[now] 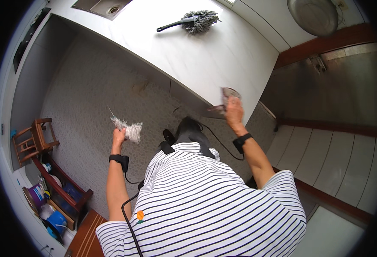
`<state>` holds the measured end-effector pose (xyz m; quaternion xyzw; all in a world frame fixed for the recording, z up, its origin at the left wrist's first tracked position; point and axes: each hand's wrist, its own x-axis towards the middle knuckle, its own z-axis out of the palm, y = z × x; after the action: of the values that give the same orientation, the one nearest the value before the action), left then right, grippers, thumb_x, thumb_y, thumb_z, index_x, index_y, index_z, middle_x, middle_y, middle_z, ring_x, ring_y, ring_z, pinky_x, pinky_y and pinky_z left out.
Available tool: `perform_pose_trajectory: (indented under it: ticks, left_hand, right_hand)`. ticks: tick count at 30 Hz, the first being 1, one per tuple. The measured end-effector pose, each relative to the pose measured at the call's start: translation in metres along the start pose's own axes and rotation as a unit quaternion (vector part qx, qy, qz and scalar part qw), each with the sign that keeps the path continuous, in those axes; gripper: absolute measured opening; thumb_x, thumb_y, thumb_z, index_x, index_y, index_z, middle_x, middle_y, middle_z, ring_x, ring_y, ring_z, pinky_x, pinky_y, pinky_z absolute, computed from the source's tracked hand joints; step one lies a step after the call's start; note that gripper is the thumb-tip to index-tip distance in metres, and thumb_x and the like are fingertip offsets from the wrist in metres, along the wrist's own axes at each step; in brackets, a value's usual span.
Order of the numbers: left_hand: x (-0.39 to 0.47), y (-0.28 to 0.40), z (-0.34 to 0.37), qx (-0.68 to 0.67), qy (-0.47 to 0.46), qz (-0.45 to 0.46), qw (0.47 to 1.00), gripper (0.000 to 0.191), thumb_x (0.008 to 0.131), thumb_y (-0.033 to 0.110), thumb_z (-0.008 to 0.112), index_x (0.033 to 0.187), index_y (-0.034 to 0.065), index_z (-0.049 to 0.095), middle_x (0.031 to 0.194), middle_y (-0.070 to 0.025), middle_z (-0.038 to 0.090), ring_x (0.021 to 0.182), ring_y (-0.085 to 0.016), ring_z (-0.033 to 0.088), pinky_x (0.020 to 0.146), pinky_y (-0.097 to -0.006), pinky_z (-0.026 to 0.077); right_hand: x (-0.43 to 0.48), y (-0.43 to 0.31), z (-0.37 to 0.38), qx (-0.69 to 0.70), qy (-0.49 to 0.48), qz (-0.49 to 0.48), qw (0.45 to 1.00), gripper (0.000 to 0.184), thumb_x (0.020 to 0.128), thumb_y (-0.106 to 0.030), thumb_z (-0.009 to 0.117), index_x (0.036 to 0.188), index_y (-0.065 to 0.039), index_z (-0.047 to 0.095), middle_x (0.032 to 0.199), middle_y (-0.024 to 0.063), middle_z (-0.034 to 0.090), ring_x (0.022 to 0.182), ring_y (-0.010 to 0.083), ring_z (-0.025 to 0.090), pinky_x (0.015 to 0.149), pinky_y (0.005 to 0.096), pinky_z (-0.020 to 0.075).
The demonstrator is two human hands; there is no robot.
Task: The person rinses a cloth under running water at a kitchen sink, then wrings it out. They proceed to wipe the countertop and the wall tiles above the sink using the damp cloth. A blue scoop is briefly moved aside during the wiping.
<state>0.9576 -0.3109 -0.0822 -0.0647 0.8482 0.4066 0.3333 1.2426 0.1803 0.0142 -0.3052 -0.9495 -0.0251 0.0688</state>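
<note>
My right hand (234, 113) presses a greyish-brown cloth (229, 93) on the near corner of the white marbled countertop (188, 61). Part of that cloth hangs over the front edge, and both hand and cloth are slightly blurred. Held away from the counter, over the floor, my left hand (119, 135) grips a bunched whitish-grey fabric bundle (132, 131); a thin strand sticks out of its upper end. Farther back on the counter lies a grey microfiber duster (203, 22) with a black handle, out of reach of both hands.
A steel sink (101, 8) is set in the counter's far left. At right, a round metal pan (314, 16) hangs above a dark recess. A wooden chair (42, 139) and a cluttered reddish rack (59, 186) stand at left on the pebble-patterned floor (88, 86). Cables run from my wrist straps.
</note>
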Motion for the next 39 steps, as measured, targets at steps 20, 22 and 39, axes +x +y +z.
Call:
perform_pose_trajectory:
  ticks: [20, 22, 39]
  left_hand:
    - [0.169, 0.333, 0.024, 0.235, 0.089, 0.388, 0.887, 0.031, 0.089, 0.025, 0.063, 0.108, 0.0036, 0.051, 0.096, -0.021, 0.065, 0.09, -0.039, 0.064, 0.077, -0.0443, 0.049]
    - [0.183, 0.333, 0.029, 0.273, 0.076, 0.384, 0.879, 0.03, 0.089, 0.023, 0.063, 0.108, 0.0032, 0.051, 0.101, -0.0216, 0.064, 0.093, -0.04, 0.062, 0.076, -0.0457, 0.048]
    - [0.226, 0.353, 0.028, 0.425, -0.08, 0.432, 0.791, 0.037, 0.087, 0.029, 0.063, 0.107, 0.0054, 0.043, 0.088, -0.028, 0.066, 0.085, -0.049, 0.062, 0.07, -0.0536, 0.046]
  right_hand:
    - [0.164, -0.225, 0.035, 0.15, 0.024, -0.065, 0.986, 0.056, 0.077, -0.006, 0.055, 0.129, 0.013, 0.046, 0.105, 0.0158, 0.049, 0.098, 0.0298, 0.05, 0.07, 0.0346, 0.0494]
    - [0.183, -0.252, 0.034, 0.16, 0.022, -0.089, 0.983, 0.059, 0.077, -0.011, 0.056, 0.13, 0.013, 0.043, 0.111, 0.018, 0.05, 0.101, 0.0306, 0.05, 0.073, 0.0361, 0.0494]
    - [0.025, -0.139, 0.02, 0.031, 0.092, 0.194, 0.976, 0.045, 0.078, -0.011, 0.057, 0.123, -0.015, 0.061, 0.113, 0.0143, 0.056, 0.093, 0.0295, 0.061, 0.067, 0.0386, 0.0535]
